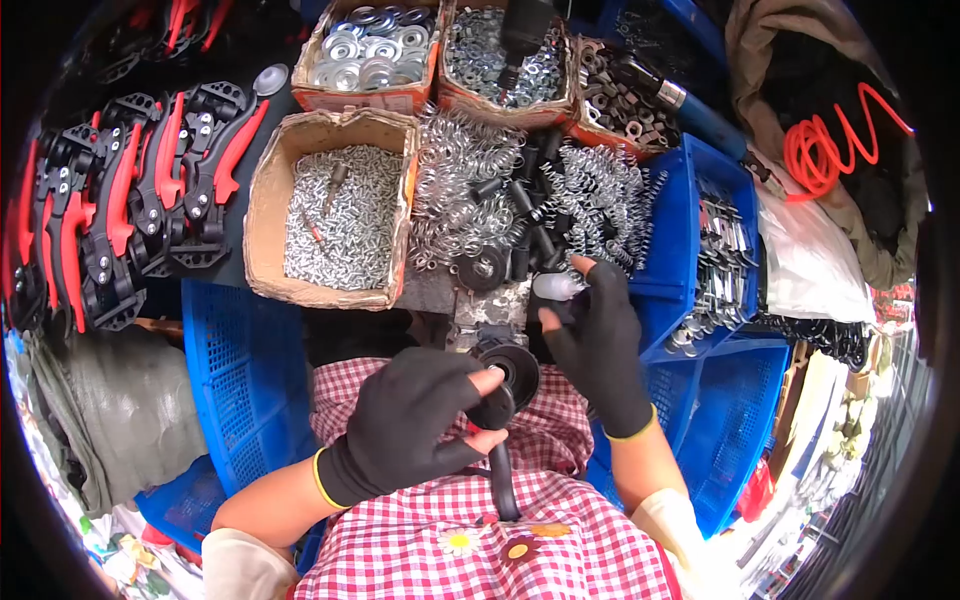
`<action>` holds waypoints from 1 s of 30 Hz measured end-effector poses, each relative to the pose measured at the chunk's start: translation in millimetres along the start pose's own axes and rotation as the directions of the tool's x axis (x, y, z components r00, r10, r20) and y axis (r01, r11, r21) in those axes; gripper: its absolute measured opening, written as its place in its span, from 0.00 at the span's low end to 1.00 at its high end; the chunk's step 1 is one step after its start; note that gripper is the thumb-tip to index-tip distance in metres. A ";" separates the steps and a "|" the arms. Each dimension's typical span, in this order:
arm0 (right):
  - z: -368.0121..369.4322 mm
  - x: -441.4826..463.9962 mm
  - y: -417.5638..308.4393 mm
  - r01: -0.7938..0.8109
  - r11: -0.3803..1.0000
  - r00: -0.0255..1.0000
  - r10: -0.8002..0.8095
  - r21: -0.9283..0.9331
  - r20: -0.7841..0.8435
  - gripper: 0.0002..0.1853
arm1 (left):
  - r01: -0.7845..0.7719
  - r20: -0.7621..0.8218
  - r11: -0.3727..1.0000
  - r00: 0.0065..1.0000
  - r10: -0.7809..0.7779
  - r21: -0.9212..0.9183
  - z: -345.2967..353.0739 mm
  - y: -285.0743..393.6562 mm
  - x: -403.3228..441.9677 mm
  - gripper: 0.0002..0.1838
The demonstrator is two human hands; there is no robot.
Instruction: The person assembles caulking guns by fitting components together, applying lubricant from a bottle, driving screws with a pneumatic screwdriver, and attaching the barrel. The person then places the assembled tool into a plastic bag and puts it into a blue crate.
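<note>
My left hand (pixel 410 415), in a black fingerless glove, is closed on a small black round part (pixel 494 410) between thumb and fingers. A black curved handle (pixel 503 485) extends below that part over the apron. Just beyond is a larger black round piece (pixel 525 372) at a metal fixture (pixel 490 318); whether the two join is hidden by my fingers. My right hand (pixel 605 345), gloved alike, has thumb and index finger apart around a small translucent white bottle (pixel 556 288), with a visible gap.
A cardboard box of small rivets (pixel 345 225) stands left of loose springs (pixel 460 170). Boxes of washers (pixel 370 50) and nuts (pixel 505 60) line the back. A blue bin (pixel 690 240) holds metal parts at right. Red-and-black assemblies (pixel 130 190) stand at left; a red coiled hose (pixel 820 150) hangs right.
</note>
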State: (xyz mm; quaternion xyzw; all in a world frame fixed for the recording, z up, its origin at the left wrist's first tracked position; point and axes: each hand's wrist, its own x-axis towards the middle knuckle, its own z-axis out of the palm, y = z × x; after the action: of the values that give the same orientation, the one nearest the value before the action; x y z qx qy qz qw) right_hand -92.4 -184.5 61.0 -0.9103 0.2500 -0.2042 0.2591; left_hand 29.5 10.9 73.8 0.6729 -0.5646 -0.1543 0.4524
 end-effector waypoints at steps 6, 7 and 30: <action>-83.6 89.3 21.0 0.370 0.875 0.899 -0.421 -0.311 -0.117 0.25 | -0.218 0.033 0.960 0.976 0.216 0.176 27.7 -13.0 13.4 0.29; -94.0 117.4 35.0 0.332 0.850 0.912 -0.400 -0.409 -0.092 0.24 | -0.244 0.050 0.950 0.970 0.238 0.196 29.7 -14.8 13.1 0.29; -137.6 42.4 -95.5 0.044 0.985 0.778 0.071 -0.166 0.624 0.23 | 0.035 -0.007 0.999 0.999 -0.035 0.027 17.2 -24.5 5.6 0.26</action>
State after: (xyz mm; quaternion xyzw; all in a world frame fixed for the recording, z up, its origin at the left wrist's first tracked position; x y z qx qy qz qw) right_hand -94.5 -188.4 233.7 -0.9432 0.1728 0.1347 0.2496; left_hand 34.1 -2.8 46.9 0.6892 -0.5533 -0.1521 0.4423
